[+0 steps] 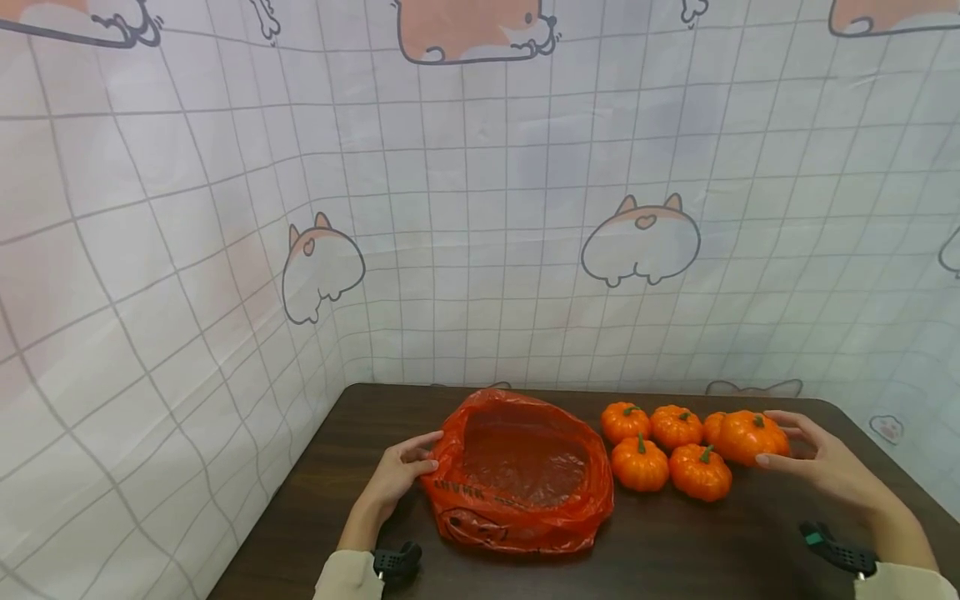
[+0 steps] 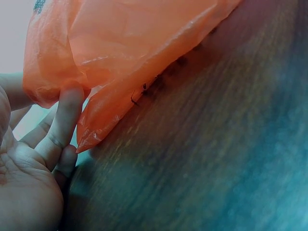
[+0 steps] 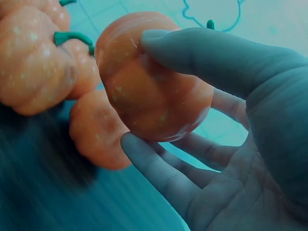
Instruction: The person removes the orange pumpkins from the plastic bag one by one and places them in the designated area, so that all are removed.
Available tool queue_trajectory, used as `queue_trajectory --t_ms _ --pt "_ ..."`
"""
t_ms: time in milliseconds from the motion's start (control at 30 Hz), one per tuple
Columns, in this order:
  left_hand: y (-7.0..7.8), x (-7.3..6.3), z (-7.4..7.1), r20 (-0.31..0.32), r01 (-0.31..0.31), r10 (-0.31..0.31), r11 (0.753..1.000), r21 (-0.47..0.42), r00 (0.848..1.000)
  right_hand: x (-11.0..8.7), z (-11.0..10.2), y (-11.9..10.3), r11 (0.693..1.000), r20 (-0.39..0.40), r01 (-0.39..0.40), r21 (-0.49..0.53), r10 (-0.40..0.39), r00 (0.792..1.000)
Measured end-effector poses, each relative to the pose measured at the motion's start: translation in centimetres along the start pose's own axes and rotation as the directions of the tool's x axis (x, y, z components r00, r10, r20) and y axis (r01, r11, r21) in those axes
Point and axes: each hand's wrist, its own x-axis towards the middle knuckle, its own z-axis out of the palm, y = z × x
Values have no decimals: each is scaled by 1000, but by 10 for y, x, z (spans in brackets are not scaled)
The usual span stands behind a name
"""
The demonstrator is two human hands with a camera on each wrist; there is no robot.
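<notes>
An orange-red plastic bag (image 1: 517, 530) stands on the table with its mouth spread wide toward me. My left hand (image 1: 393, 477) pinches the bag's left rim; in the left wrist view the thin film (image 2: 130, 38) passes between thumb and fingers. At the right, my right hand (image 1: 832, 462) grips a small orange pumpkin (image 1: 748, 438) with a green stem. Seen from the right wrist, the thumb lies on one side of this pumpkin (image 3: 151, 96) and the fingers on the other. It appears raised a little above the table, partly covering another pumpkin (image 1: 712, 427) behind it.
Between the bag and my right hand sit several more pumpkins, among them one at the back left (image 1: 624, 422) and one in front (image 1: 701, 473). The dark wooden table (image 1: 660, 550) ends at a cloth (image 1: 480, 333) with grid lines and cartoon dogs.
</notes>
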Motion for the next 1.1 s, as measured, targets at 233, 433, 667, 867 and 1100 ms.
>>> queue_trajectory --t_ms 233,433,667,867,1100 --pt "0 1 -1 -1 4 -4 1000 -1 1000 -5 -6 19 998 11 -47 29 46 999" --pt "-1 1 0 -1 6 -6 1000 10 1000 -5 -6 34 996 49 -76 46 74 996" --pt "-1 2 1 -3 3 -3 1000 5 1000 -6 -6 44 995 87 -93 33 90 992" --pt "-2 4 1 4 -8 8 1000 6 1000 -6 -3 54 992 146 -113 47 105 984" --pt "-3 3 0 2 -14 14 1000 6 1000 -6 0 57 993 161 -107 50 98 982"
